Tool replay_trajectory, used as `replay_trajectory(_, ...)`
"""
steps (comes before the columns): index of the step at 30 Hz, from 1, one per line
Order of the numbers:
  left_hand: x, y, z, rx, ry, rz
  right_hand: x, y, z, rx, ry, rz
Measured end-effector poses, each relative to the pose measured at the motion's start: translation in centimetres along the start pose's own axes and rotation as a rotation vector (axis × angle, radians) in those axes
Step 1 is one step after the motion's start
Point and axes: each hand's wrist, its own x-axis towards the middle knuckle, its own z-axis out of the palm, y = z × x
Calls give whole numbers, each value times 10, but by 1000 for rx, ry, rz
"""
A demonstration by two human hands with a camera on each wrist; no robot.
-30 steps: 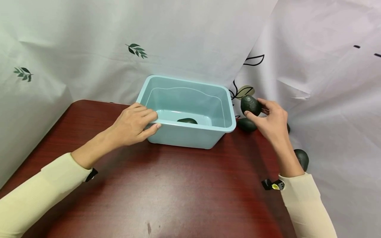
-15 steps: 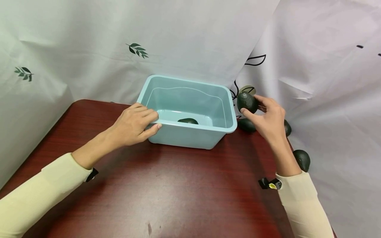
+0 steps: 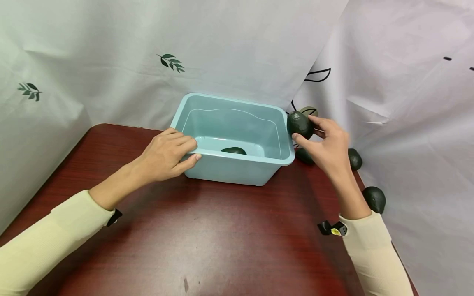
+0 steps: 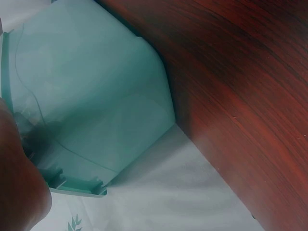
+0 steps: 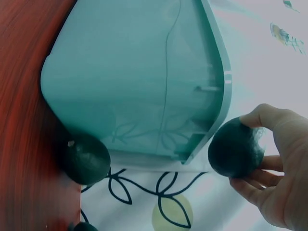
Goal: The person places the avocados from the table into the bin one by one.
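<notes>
At far left, a pale sleeve (image 3: 55, 242) reaches in over a reddish-brown table (image 3: 222, 238), a black strap (image 3: 114, 218) showing at its cuff. The left hand (image 3: 166, 154) grips the near rim of a light blue tub (image 3: 229, 170) by its left corner, fingers curled over the edge and thumb against the outside. One avocado (image 3: 234, 151) lies on the tub's floor, partly hidden by the near wall. Just beside the tub's right rim, a raised avocado (image 3: 299, 124) is pinched between the thumb and fingers of the right hand (image 3: 331, 144); whether it touches the rim I cannot tell. Below it, a lower avocado (image 3: 304, 156) sits on the table next to the tub. Farther right, beyond the right wrist, are a third table avocado (image 3: 355, 159) and, rightmost, a dark avocado (image 3: 375, 200) partly behind the forearm.
</notes>
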Motion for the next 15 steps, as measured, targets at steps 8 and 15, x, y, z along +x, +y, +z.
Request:
replay_trajectory(8, 0, 0, 0, -1, -1, -3, -2, -10, 7, 58, -27, -19)
replay_trajectory(15, 0, 0, 1, -3, 1, -2, -5, -14, 14, 86, -42, -48)
